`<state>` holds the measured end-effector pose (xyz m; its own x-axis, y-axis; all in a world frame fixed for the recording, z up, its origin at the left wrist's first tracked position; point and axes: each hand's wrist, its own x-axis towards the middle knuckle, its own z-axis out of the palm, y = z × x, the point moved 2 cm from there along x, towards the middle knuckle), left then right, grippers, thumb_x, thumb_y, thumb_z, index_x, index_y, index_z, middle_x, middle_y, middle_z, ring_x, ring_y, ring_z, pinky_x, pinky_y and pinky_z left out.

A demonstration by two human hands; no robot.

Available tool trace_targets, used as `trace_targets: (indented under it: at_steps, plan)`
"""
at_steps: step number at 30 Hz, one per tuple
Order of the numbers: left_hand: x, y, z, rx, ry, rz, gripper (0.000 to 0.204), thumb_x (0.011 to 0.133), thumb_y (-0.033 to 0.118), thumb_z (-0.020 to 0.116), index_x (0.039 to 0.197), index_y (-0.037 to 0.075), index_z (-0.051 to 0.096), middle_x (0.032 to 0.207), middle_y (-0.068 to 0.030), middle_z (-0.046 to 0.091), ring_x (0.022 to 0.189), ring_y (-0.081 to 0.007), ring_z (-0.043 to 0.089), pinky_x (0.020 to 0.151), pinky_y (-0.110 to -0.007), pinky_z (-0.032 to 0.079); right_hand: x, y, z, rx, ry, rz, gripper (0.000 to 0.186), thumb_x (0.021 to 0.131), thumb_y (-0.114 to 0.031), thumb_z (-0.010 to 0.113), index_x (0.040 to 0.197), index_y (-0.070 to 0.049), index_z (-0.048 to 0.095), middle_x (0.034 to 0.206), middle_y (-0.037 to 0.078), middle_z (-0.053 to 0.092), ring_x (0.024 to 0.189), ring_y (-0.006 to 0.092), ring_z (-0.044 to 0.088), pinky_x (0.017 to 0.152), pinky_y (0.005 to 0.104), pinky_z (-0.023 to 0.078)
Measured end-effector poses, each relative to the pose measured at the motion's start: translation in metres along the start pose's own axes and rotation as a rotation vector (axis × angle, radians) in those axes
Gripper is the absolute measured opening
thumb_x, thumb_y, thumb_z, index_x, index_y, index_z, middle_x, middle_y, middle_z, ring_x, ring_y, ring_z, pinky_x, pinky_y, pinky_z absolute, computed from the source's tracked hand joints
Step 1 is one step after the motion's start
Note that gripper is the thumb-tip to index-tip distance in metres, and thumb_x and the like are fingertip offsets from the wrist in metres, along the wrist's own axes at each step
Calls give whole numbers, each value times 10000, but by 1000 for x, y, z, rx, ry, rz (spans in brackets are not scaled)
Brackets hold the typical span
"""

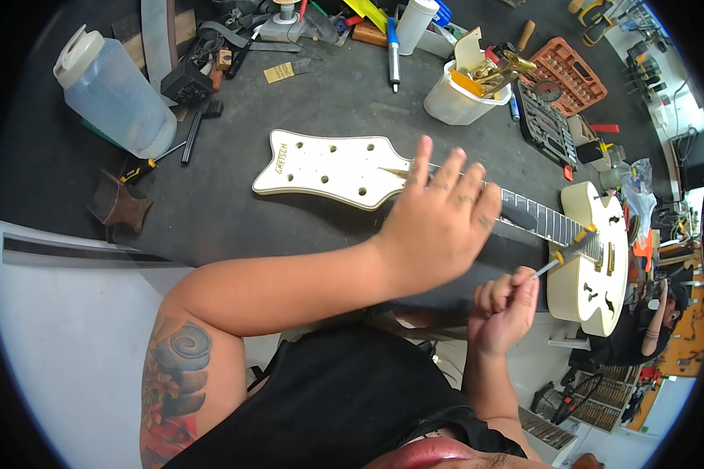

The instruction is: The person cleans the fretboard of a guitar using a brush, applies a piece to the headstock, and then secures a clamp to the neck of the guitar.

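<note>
A cream-white electric guitar lies on the dark workbench, its headstock (332, 170) to the left with bare tuner holes and its body (575, 281) with f-holes to the right. Over the neck just past the headstock is my left hand (438, 219), fingers spread, holding nothing; whether it touches the neck I cannot tell. The fretboard (544, 216) shows beyond it, partly hidden by the hand. Near the bench's front edge, my right hand (508, 309) is closed round the metal shaft of a screwdriver (577, 243). Its black and yellow handle points up and right, in front of the guitar body.
A large translucent jug (121, 98) and a second screwdriver (141, 168) are at the left. Towards the back stand a white tub (465, 102) of gold-coloured parts and an orange-lidded tool case (563, 78). Another person (657, 328) is at the far right.
</note>
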<state>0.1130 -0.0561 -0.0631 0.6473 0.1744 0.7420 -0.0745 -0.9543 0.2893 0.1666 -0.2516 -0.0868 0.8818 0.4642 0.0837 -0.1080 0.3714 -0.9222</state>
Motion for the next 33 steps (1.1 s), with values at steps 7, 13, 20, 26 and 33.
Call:
trace_targets:
  at_steps: [7, 13, 20, 26, 33]
  plan:
    - [-26, 35, -3, -154, -32, 181, 343, 949, 219, 626, 1210, -2, 656, 1247, -223, 687, 1218, -419, 667, 1132, -805, 343, 6, -38, -28, -13, 122, -230, 266, 1198, -318, 365, 1097, -100, 480, 632, -31, 333, 493, 75, 241, 485, 275, 248]
    - [-10, 16, -3, -128, 15, 108, 377, 953, 143, 633, 1286, -33, 653, 1250, -225, 701, 1248, -446, 670, 1143, -837, 277, 4, -33, -26, -31, 69, -191, 235, 1191, -258, 372, 1076, -86, 484, 612, -35, 321, 496, 83, 238, 488, 279, 251]
    - [-5, 1, 1, 10, 34, -1, 395, 956, 107, 624, 1304, -81, 627, 1289, -285, 707, 1219, -542, 672, 1130, -868, 229, 0, -21, -23, -207, -49, 7, 263, 1187, -271, 404, 1063, -66, 513, 614, -41, 336, 494, 79, 263, 493, 271, 267]
    - [-6, 1, 1, 5, 0, -31, 400, 950, 128, 623, 1286, -89, 634, 1305, -310, 693, 1208, -557, 667, 1083, -858, 320, -3, -26, -10, 46, 102, -151, 266, 1194, -266, 400, 1062, -71, 526, 623, -32, 387, 510, 74, 312, 486, 261, 283]
    - [-7, 0, -5, 44, -2, -40, 404, 944, 124, 626, 1281, -98, 627, 1308, -328, 683, 1195, -580, 663, 1075, -838, 358, -6, -30, -3, -27, -36, -88, 252, 1190, -253, 418, 1068, -57, 519, 635, 1, 466, 503, 83, 373, 478, 263, 336]
